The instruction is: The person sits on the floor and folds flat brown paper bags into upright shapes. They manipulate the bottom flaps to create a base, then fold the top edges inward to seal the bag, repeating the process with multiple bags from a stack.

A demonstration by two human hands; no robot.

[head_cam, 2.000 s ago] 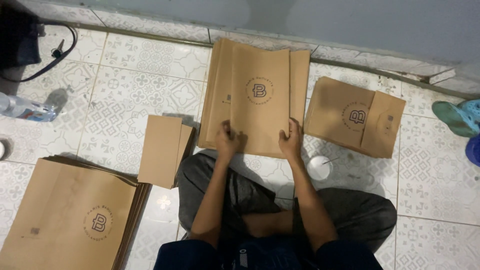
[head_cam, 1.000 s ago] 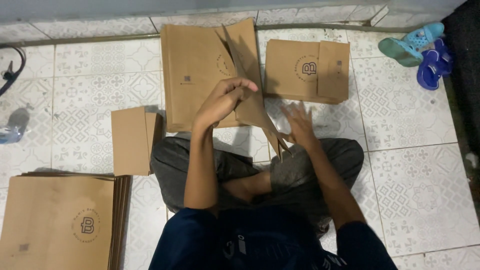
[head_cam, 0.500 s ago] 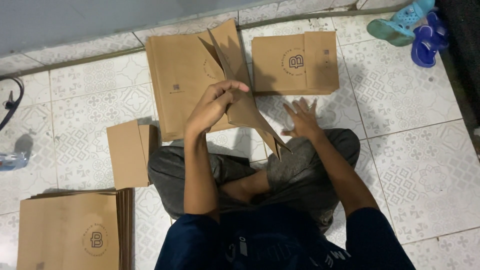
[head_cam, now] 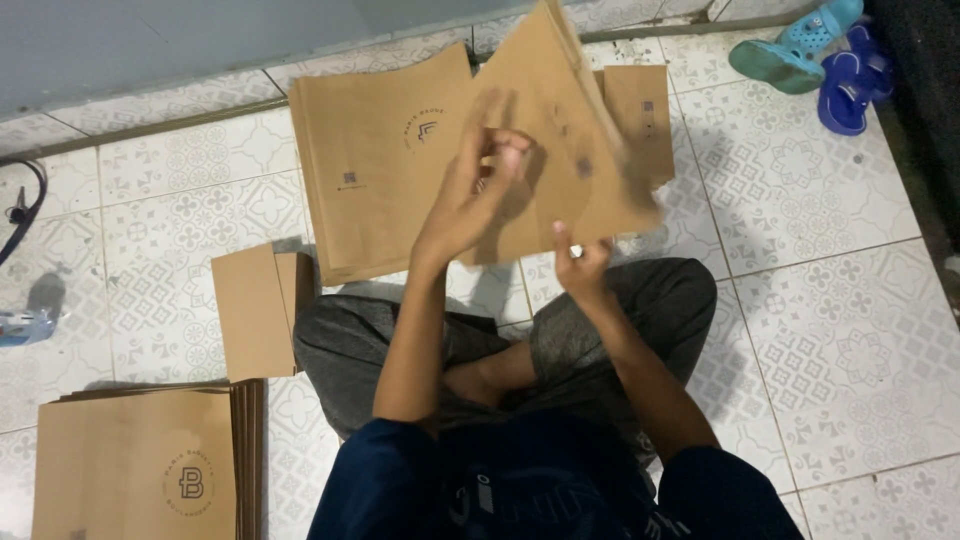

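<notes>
Tiled floor (head_cam: pixel 820 330), pale with a grey flower pattern; blue-grey wall along the top left of the frame. Person sits cross-legged at lower centre, grey trousers, dark blue top.

Left hand (head_cam: pixel 470 205), centre of frame, raised off the floor. Fingers (head_cam: pixel 505 150) curled against the face of a brown paper bag (head_cam: pixel 575 150), thumb behind it as far as can be seen, so they are clamped on the bag. Bag is lifted and tilted, upper centre, blurred at its right edge.

Right hand (head_cam: pixel 582 268) just below the bag's lower edge, fingers pinched on that edge.

Under the raised bag, a flat bag sheet (head_cam: pixel 380 170) lies on the floor, upper centre-left, with a round printed mark. Another flat bag (head_cam: pixel 640 110) shows behind the raised one, partly hidden.

Small folded cardboard pieces (head_cam: pixel 255 310) at centre left, just beside the person's knee. Stack of finished bags (head_cam: pixel 140 465) at lower left, well apart from the hands.

Teal and blue sandals (head_cam: pixel 810 50) at upper right. Black cable (head_cam: pixel 25 215) at left edge; clear plastic bottle (head_cam: pixel 22 325) below it.
</notes>
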